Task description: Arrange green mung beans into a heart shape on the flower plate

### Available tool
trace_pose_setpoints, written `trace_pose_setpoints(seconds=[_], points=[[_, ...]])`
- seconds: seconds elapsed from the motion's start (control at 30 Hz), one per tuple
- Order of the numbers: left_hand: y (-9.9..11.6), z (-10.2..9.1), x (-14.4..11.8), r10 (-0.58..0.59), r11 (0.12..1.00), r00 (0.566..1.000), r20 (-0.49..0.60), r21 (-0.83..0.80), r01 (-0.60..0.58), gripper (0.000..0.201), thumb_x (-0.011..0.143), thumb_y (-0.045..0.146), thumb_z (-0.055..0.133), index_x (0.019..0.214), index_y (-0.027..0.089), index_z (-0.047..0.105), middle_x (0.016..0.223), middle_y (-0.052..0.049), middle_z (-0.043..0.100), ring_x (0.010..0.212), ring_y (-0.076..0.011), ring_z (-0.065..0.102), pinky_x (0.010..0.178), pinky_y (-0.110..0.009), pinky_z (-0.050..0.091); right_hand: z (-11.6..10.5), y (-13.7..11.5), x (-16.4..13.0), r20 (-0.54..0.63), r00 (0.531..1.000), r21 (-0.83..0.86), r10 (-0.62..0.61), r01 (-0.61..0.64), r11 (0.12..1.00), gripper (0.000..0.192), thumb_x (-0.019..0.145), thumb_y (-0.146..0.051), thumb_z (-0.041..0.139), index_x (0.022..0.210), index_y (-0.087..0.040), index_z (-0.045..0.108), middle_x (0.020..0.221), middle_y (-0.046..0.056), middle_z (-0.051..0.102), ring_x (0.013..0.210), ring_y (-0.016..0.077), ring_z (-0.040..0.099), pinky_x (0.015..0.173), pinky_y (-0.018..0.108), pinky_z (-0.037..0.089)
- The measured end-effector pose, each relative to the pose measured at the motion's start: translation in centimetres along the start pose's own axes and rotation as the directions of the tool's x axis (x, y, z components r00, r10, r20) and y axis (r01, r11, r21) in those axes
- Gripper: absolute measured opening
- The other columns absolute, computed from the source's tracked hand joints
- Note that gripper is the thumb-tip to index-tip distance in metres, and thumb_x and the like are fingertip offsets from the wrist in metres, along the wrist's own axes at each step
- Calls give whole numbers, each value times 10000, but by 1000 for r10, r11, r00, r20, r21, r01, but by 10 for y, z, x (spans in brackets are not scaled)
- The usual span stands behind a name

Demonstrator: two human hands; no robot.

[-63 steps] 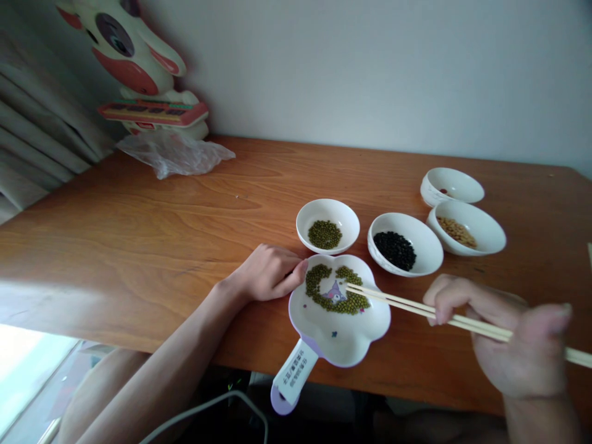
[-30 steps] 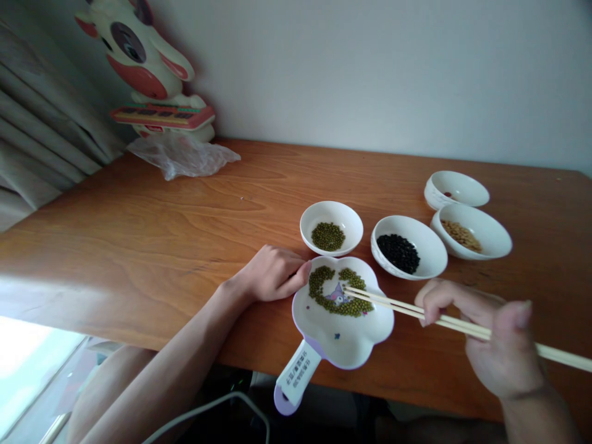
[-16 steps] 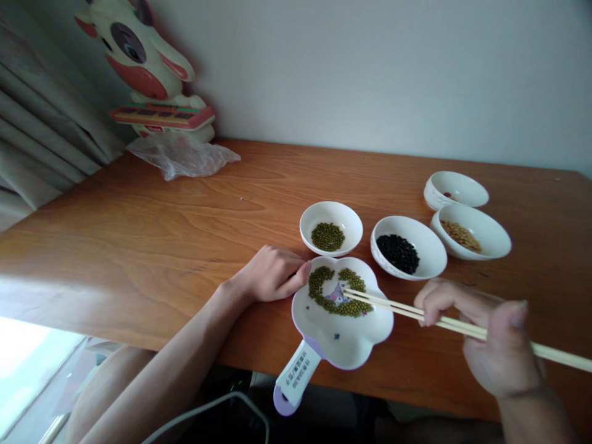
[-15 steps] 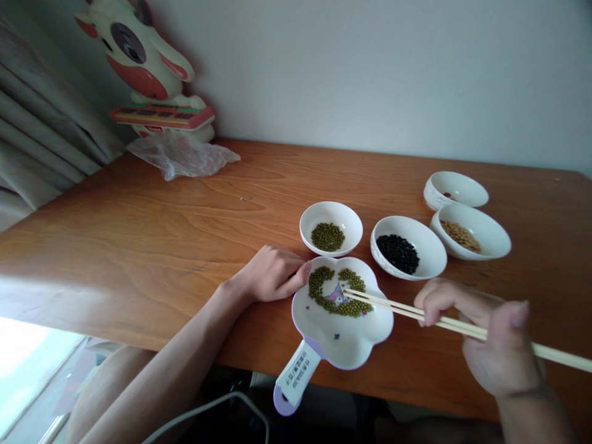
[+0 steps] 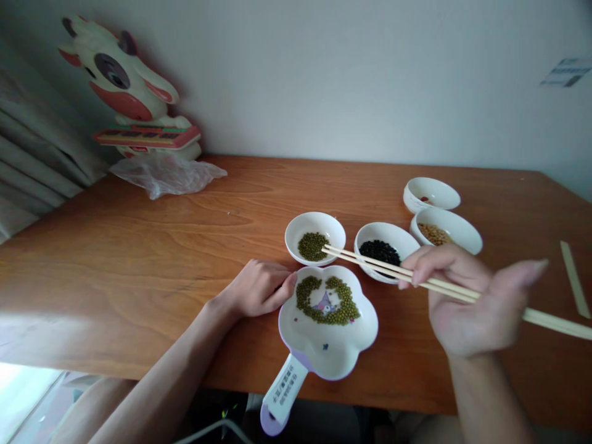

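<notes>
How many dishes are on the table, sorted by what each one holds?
Small bowl of green mung beans: 1
Small bowl of black beans: 1
Small bowl of yellowish beans: 1
Small bowl, nearly bare inside: 1
Flower-shaped dish with handle, holding green beans: 1
Total: 5 dishes

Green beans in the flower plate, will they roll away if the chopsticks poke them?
Probably. The green beans look small, round and smooth, so they likely roll and slip from the chopsticks. The flower plate curves up, which should keep them in.
</notes>
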State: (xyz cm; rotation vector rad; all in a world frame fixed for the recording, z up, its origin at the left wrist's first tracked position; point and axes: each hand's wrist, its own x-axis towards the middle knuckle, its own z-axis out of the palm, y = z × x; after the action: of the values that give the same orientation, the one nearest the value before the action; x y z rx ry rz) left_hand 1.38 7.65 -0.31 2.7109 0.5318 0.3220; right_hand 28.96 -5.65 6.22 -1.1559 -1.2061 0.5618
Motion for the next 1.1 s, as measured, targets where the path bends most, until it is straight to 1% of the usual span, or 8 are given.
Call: trace_pose_setpoints(seconds=[0.1, 0.17, 0.3, 0.4, 0.47, 0.63, 0.83, 1.1], points=[[0, 0, 0, -16, 1000, 1000, 14, -23, 16, 415, 1063, 304, 311, 707, 172, 479, 672, -18, 582, 599, -119, 507, 606, -254, 376, 12, 2, 7, 20, 1000, 10, 20, -20, 1000, 798, 943, -766, 93, 691, -239, 637, 696, 56, 628, 690, 229, 595, 671, 385, 455], [0, 0, 0, -25, 999, 1000, 18, -31, 25, 416, 1065, 304, 305, 704, 172, 467, 664, -14, 572, 593, -118, 496, 605, -254, 372, 12, 3, 7, 61, 998, 24, 22, -24, 999, 796, 936, -774, 82, 691, -242, 621, 699, 54, 625, 693, 230, 585, 664, 382, 451], [0, 0, 0, -31, 999, 999, 23, -37, 32, 420, 1066, 308, 301, 695, 173, 445, 658, -11, 556, 584, -114, 478, 600, -256, 357, -9, 5, -3, 169, 984, 13, 56, -59, 998, 793, 936, -772, 88, 672, -250, 622, 700, 52, 618, 729, 238, 571, 702, 384, 423], [0, 0, -1, -37, 999, 999, 33, -38, 38, 411, 1066, 308, 302, 705, 174, 445, 669, -12, 563, 596, -115, 484, 610, -254, 360, -29, 10, -17, 291, 946, -54, 140, -130, 990, 808, 908, -796, 48, 704, -255, 612, 704, 37, 599, 729, 233, 548, 735, 383, 401], [1, 0, -1, -39, 999, 999, 35, -35, 40, 406, 1065, 309, 301, 709, 175, 442, 673, -12, 565, 598, -116, 483, 613, -253, 360, -38, 14, -26, 334, 926, -106, 176, -149, 983, 805, 900, -803, 38, 731, -257, 605, 729, 36, 599, 747, 234, 541, 751, 381, 387], [0, 0, -1, -46, 998, 998, 34, -30, 47, 403, 1065, 315, 302, 716, 175, 447, 681, -13, 570, 599, -117, 485, 611, -251, 363, -42, 21, -40, 384, 901, -172, 203, -147, 974, 784, 906, -797, 35, 760, -257, 585, 776, 35, 587, 754, 231, 525, 738, 373, 359], [0, 0, -1, -43, 998, 998, 35, -41, 44, 404, 1065, 308, 303, 711, 173, 445, 674, -10, 571, 595, -112, 484, 614, -245, 369, -35, 25, -38, 415, 878, -197, 237, -167, 966, 742, 943, -749, 55, 783, -257, 587, 787, 39, 580, 745, 232, 510, 728, 377, 354], [0, 0, -1, -38, 999, 999, 27, -24, 39, 400, 1065, 303, 311, 714, 171, 450, 678, -8, 571, 592, -108, 480, 603, -254, 355, -34, 26, -36, 416, 886, -211, 204, -125, 970, 699, 979, -698, 94, 772, -254, 592, 765, 37, 580, 743, 230, 525, 744, 383, 361]])
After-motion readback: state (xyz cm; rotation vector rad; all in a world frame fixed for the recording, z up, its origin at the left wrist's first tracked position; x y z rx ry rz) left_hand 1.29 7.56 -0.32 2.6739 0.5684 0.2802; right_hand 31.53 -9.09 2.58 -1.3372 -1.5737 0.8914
